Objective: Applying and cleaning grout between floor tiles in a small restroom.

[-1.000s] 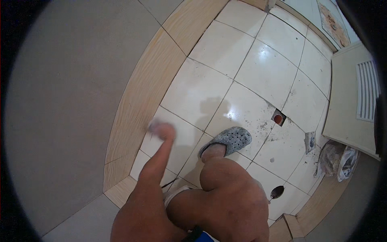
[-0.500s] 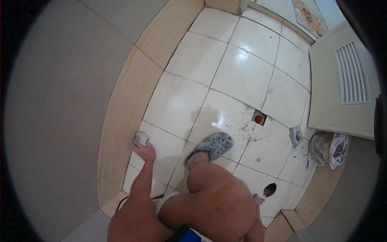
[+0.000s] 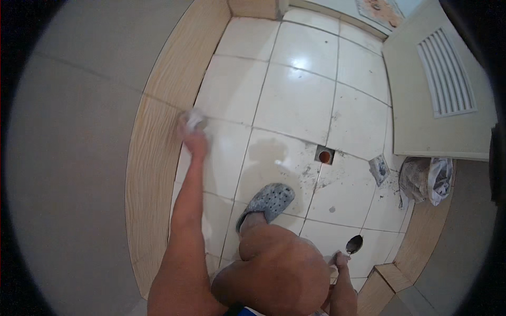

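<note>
My left hand, blurred, is closed on a pale wad at the tile floor's edge, beside the wood-look border. Lower right, my right hand is low over the tiles with curled fingers, just beside a dark oval; whether that is a hole or an object, and what the fingers grip, I cannot make out. My bare knee and a grey perforated clog sit between my hands. A square opening with an orange pipe is set in the white tiles.
A cream door with a louvred vent stands at the right. Below it are a crumpled bag and a grey square piece among dirt specks. Grey floor lies outside the border, and a damaged pale patch is at the top.
My left hand has moved forward along the border with the pale wad. My right hand has come into view beside the dark oval. The view has shifted.
</note>
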`<state>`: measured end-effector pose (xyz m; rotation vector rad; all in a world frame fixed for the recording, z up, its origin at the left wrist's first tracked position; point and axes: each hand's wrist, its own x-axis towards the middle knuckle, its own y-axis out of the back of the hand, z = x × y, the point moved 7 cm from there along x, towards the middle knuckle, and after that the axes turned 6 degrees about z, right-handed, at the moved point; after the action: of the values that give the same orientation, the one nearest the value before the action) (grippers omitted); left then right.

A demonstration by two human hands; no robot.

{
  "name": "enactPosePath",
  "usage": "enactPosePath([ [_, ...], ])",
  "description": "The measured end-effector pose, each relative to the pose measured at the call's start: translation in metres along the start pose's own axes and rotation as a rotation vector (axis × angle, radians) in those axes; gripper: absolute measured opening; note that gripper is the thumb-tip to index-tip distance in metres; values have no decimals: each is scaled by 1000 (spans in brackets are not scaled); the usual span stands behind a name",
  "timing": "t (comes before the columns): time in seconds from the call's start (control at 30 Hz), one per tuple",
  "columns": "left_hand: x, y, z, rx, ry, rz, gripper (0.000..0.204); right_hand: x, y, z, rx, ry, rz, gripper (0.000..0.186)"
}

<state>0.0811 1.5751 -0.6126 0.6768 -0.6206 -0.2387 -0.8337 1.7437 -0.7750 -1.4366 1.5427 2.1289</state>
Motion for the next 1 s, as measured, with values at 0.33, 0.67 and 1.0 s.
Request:
enactPosePath([
  [0.33,-27,-136,68,282,334,-7,56,-23,21,-26,-386,178,386,100],
  [0.67,60,-146,57,-270,22,-76,54,40,-30,11,-487,84,548,72],
  [1.0,-99,-248,263,43,-208,-307,62,-56,-21,-59,-450,39,126,75],
])
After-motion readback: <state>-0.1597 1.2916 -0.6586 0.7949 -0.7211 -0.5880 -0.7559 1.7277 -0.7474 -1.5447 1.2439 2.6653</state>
